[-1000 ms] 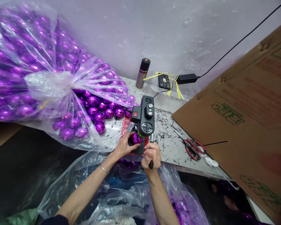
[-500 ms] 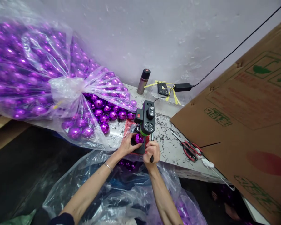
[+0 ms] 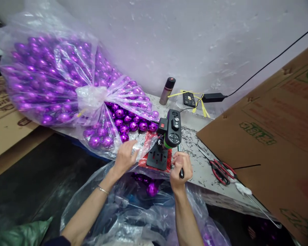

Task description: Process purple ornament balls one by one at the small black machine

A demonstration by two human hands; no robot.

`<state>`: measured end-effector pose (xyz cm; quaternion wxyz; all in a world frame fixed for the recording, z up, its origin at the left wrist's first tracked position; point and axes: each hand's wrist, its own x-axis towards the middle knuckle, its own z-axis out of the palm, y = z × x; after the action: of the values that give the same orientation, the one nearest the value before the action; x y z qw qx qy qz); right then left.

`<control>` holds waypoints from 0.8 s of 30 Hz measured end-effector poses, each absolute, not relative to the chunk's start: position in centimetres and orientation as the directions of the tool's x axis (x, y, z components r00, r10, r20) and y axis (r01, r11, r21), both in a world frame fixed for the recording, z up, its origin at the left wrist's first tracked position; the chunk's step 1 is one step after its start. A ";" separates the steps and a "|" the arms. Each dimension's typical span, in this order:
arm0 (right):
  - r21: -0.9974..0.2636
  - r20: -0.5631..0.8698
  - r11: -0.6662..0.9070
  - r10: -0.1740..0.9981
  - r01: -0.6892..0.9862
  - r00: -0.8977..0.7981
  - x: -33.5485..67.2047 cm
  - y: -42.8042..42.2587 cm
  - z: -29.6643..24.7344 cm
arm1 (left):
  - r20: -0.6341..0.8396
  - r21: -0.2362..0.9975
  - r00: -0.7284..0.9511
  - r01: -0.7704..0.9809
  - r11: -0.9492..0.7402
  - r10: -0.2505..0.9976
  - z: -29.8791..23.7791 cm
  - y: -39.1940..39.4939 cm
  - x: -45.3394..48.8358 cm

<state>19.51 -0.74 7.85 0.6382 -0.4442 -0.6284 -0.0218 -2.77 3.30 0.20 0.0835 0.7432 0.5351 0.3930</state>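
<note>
My right hand is wrapped around the black-tipped lever handle of a small black bench drill press. The press base plate is bare and sits on a red sheet. My left hand holds nothing, its fingers apart, beside the edge of a transparent plastic bag. Loose shiny purple faceted balls lie on the table to the left of the press. Below the table edge, another purple ball shows at the mouth of a lower plastic bag.
A large knotted bag of purple balls fills the left side. Behind the press stand a spray can and a black power adapter. Red-handled scissors lie to the right, against a big cardboard box. Dark shavings litter the table.
My left hand has let go of the purple ball under the press and moved left. The ball is gone from the base plate. My right hand stays on the lever; the view has shifted.
</note>
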 end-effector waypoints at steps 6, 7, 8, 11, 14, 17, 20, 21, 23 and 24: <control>-0.534 0.829 0.606 0.514 0.590 0.222 19.2 -0.6 7.9 | 0.301 0.412 -0.142 0.911 0.006 0.943 1.7 8.1 -6.1; -0.528 0.831 0.608 0.513 0.593 0.215 19.2 -0.7 7.9 | 0.258 0.405 -0.139 0.914 0.024 0.956 2.1 8.3 -6.2; -0.523 0.834 0.609 0.512 0.597 0.208 19.2 -0.7 8.0 | 0.220 0.416 -0.138 0.909 0.035 0.966 2.4 8.4 -6.1; -0.521 0.830 0.605 0.523 0.601 0.194 19.2 -0.8 8.5 | 0.126 0.583 -0.144 0.811 0.044 0.982 3.4 7.7 -5.0; -0.559 0.806 0.590 0.552 0.582 0.215 19.2 -0.8 9.6 | 0.007 0.876 -0.071 0.482 0.028 0.997 3.1 6.6 -2.4; -0.615 0.763 0.559 0.600 0.556 0.240 19.3 -0.7 11.0 | -0.089 0.993 0.121 0.084 0.079 0.989 1.3 5.7 1.2; -0.633 0.736 0.532 0.638 0.562 0.226 19.3 -0.6 11.9 | -0.072 0.997 0.197 -0.018 0.077 0.978 -0.4 5.2 4.1; -0.632 0.735 0.530 0.641 0.565 0.221 19.4 -0.6 12.0 | -0.044 0.999 0.194 0.024 0.040 0.980 -0.7 5.1 4.7; -0.629 0.740 0.537 0.635 0.563 0.222 19.4 -0.6 12.0 | 0.021 0.982 0.189 0.179 -0.055 0.982 -0.8 4.8 5.3; -0.628 0.742 0.539 0.632 0.561 0.224 19.4 -0.6 11.9 | 0.054 0.960 0.195 0.259 -0.105 0.979 -0.8 4.8 5.4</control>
<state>19.35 -0.65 11.90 0.6182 -0.4793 -0.6223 0.0284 5.41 4.76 -0.77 0.4519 0.6272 0.4934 0.3987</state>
